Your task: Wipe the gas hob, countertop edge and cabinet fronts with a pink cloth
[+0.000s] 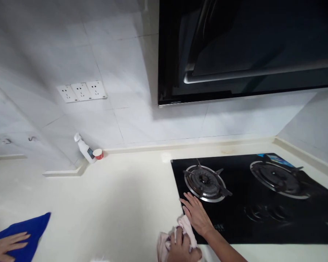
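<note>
My left hand is closed on a crumpled pale pink cloth, pressing it to the white counter beside the cooktop's front left corner. Just beyond it, my right hand lies flat with fingers stretched out on the left edge of the black glass gas cooktop. Its fingertips come close to the left burner. One end of the pink cloth reaches up beside the right hand's thumb.
Another person's hand rests on a blue cloth at the far left. A white spray bottle and a small red-and-white cup stand by the wall. A dark range hood hangs above the cooktop. Wall sockets are at upper left.
</note>
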A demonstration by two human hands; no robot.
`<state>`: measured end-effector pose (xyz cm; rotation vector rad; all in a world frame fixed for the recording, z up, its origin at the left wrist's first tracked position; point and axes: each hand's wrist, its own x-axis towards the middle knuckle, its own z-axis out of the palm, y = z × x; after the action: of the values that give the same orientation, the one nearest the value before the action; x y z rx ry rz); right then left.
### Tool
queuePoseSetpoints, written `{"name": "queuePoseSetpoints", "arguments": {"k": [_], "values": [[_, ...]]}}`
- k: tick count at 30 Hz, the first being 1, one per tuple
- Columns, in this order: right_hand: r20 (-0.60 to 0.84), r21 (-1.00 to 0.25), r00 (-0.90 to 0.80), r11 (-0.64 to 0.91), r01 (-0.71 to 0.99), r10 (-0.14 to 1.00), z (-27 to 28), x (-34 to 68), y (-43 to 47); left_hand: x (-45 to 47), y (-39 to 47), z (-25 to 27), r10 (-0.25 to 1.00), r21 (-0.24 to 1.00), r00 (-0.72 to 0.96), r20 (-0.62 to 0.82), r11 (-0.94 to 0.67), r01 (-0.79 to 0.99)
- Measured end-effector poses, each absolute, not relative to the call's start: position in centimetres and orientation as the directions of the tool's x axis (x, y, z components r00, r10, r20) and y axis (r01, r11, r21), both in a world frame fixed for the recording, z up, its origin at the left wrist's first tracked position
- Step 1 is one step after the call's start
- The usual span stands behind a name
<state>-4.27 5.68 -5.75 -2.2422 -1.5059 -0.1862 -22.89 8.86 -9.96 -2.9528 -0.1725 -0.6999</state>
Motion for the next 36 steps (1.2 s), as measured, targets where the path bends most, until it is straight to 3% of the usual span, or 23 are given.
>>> {"name": "queuePoseSetpoints", "arguments": {"k": [3,5,8,14,18,24,27,32,36], "values": [[0.34,-0.261,0.399,-0.322,0.91,0.851,-5.9,-4.2,5.6,-23.4,9.6,-9.2,0.073,-0.022,0.739,0.67,-0.993,0.118],[0.348,-0.259,0.399,-0.322,0.911,0.848,-6.2,-4.2,5.6,-25.1,11.0,-8.3,0.068,-0.017,0.727,0.683,-0.994,0.11],[0.362,-0.268,0.402,-0.319,0.909,0.841,-6.5,-4.2,5.6,-29.2,13.8,-7.0,0.113,-0.042,0.799,0.591,-0.985,0.17],[0.364,-0.289,0.413,-0.32,0.902,0.835,-6.4,-4.3,5.5,-39.2,20.4,-4.4,0.37,-0.002,0.888,0.273,-0.923,0.385],[0.352,-0.293,0.417,-0.324,0.9,0.838,-6.0,-4.3,5.6,-39.8,23.5,-2.2,0.591,0.096,0.78,0.206,-0.805,0.585],[0.313,-0.311,0.435,-0.342,0.887,0.844,-5.1,-4.5,5.6,-29.2,27.1,0.4,0.844,0.203,0.512,0.159,-0.535,0.82],[0.299,-0.316,0.436,-0.343,0.884,0.849,-4.9,-4.5,5.6,-22.7,27.9,0.4,0.838,0.253,0.52,0.167,-0.546,0.799],[0.304,-0.343,0.445,-0.339,0.876,0.842,-5.3,-4.3,5.5,-15.3,25.7,-0.3,0.683,0.325,0.693,0.229,-0.725,0.607],[0.304,-0.387,0.47,-0.343,0.856,0.829,-5.5,-4.2,5.5,-13.7,22.7,-0.7,0.605,0.386,0.767,0.212,-0.773,0.503]]}}
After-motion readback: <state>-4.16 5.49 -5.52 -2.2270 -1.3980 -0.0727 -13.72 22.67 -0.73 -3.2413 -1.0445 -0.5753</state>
